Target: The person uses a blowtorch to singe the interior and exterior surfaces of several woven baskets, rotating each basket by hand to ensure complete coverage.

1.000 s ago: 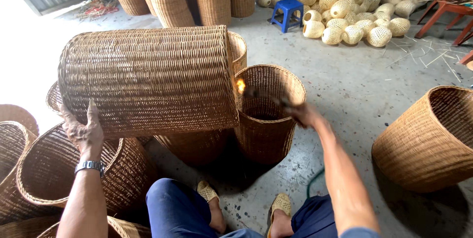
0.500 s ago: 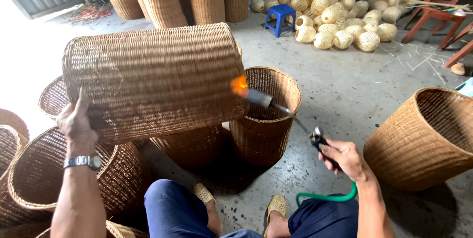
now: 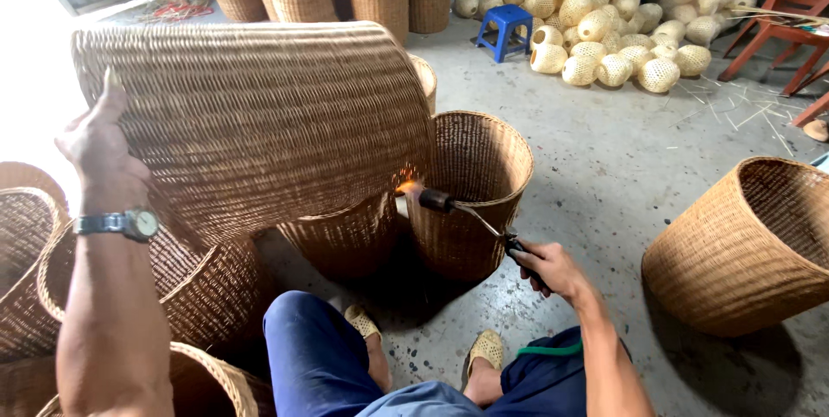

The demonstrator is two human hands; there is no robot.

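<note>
Large woven basket [image 3: 250, 123] lying on its side, raised above the cluster of other baskets at the left, tilted toward the wearer. Judged light for its bulk: carried and turned by one hand alone. Walls stiff enough to keep the drum shape, yet likely springy under pressure; weave rough, not slippery. Dry fibre, so liable to scorch if flame lingers. Best hold judged at the rim or the closed end, well clear of the heated lower edge.

Left hand [image 3: 99, 154] pressed against the basket's left end, fingers spread, steadying it; wristwatch [image 3: 121, 224] on that wrist. Right hand [image 3: 548, 266] closed around the handle of a gas torch [image 3: 466, 210], nozzle pointing left, small orange flame [image 3: 406, 184] touching the basket's lower right edge.

Appearance: tight horizontal weave, honey-brown, even in colour, no breaks visible on the side shown. Far side hidden.

Upright basket [image 3: 471, 192] standing just behind the torch. Another wide basket [image 3: 751, 244] well apart at the right on the concrete floor [image 3: 622, 175]. Green hose [image 3: 548, 350] beside the right knee.
</note>
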